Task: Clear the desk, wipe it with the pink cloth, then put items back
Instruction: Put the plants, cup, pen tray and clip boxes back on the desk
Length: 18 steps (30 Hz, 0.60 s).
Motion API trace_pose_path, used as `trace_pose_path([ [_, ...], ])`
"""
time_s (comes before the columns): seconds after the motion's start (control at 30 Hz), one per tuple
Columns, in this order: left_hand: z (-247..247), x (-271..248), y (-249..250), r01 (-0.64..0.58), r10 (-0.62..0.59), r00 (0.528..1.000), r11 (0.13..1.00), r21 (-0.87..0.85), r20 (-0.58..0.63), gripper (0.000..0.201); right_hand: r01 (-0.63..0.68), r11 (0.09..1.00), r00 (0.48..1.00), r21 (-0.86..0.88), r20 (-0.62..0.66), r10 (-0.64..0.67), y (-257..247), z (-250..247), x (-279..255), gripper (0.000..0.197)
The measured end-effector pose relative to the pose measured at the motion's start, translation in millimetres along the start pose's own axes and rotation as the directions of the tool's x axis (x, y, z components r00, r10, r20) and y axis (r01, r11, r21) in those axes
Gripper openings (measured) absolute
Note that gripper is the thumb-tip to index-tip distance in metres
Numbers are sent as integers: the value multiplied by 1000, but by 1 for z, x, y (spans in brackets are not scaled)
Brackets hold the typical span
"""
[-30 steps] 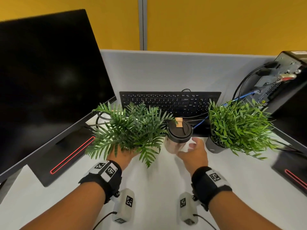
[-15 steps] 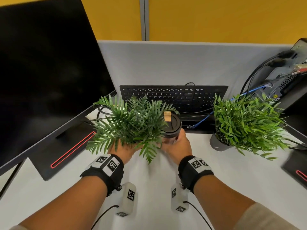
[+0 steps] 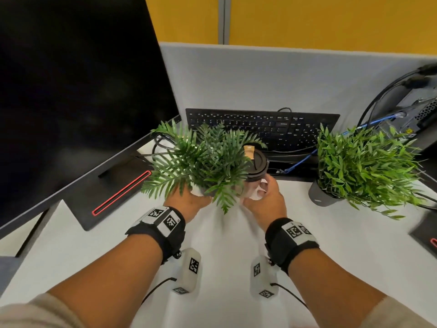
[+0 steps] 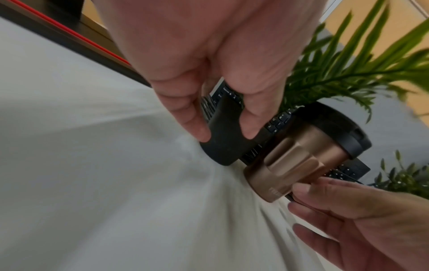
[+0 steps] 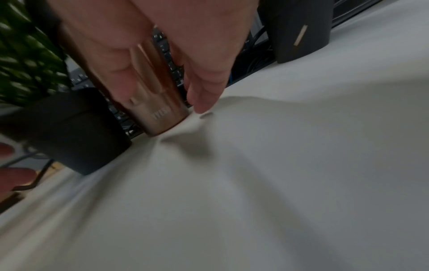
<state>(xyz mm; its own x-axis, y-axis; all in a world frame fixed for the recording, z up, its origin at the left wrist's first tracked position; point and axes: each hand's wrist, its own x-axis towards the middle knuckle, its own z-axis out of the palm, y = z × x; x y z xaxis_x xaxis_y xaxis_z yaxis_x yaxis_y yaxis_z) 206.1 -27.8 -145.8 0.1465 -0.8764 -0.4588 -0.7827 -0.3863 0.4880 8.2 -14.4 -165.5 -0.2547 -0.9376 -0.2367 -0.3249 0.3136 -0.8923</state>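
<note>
At centre frame of the head view, just below the keyboard [image 3: 262, 129]: copper tumbler [image 4: 294, 165] with black lid [image 3: 256, 162], gripped round its lower body by the right hand [image 3: 262, 200], fingers curled about the wall, base touching or just above the desk [image 3: 224, 256]; cannot tell which. Immediately to its left, touching by the fronds: fern in a dark pot [image 4: 223, 135], pot pinched near its base between fingers and thumb of the left hand [image 3: 189, 200], lifted or tilted, contact with the desk unclear. Both taken low on the body, probably for steadiness and to keep clear of lid and foliage; judged as the clearing step, two items in hand at once, pink cloth not in view. At right of frame, well apart: second plant in a grey pot [image 3: 319, 195], standing upright, unheld. At upper left: dark monitor [image 3: 71, 91] over its red-striped base [image 3: 113, 192], hemming that side. Behind: cables and a grey partition, no way out rearward. Open desk surface along the lower frame, toward the person, the readiest path for withdrawal.
</note>
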Motion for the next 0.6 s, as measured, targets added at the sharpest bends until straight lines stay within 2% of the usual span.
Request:
trace_pose_path([
  [0.07, -6, -14, -11, 25, -24, 1000, 999, -35, 10, 71, -73, 997, 994, -39, -79, 69, 5, -3, -17, 51],
  [0.1, -14, -27, -17, 48, -44, 999, 992, -114, 32, 62, -86, 994, 990, -61, -116, 79, 5, -3, -28, 37],
  [0.17, -31, -52, -32, 37, -29, 999, 970, -240, 34, 25, -94, 992, 985, -87, -155, 80, 4, 2, -55, 17],
  [0.2, -39, -61, -41, 21, -16, 1000, 966, -256, 21, 14, -94, 991, 986, -96, -145, 80, 1, 5, -69, 13],
  [0.3, -71, -100, -84, 2, -6, 1000, 967, -255, -14, 15, -71, 983, 997, -168, 4, 72, -9, 29, -122, 10],
  [0.4, -94, -133, -135, -48, 43, 993, 998, -43, -108, 13, 42, 974, 974, -223, 225, 9, -16, 57, -169, 11],
  [0.5, -102, -164, -184, -8, 14, 991, 999, 44, -129, 8, 219, 940, 889, -263, 450, -81, -22, 90, -201, 11],
  [0.6, -90, -190, -228, -33, 43, 997, 985, 169, -59, 28, 473, 821, 756, -321, 626, -190, -29, 127, -220, 32],
])
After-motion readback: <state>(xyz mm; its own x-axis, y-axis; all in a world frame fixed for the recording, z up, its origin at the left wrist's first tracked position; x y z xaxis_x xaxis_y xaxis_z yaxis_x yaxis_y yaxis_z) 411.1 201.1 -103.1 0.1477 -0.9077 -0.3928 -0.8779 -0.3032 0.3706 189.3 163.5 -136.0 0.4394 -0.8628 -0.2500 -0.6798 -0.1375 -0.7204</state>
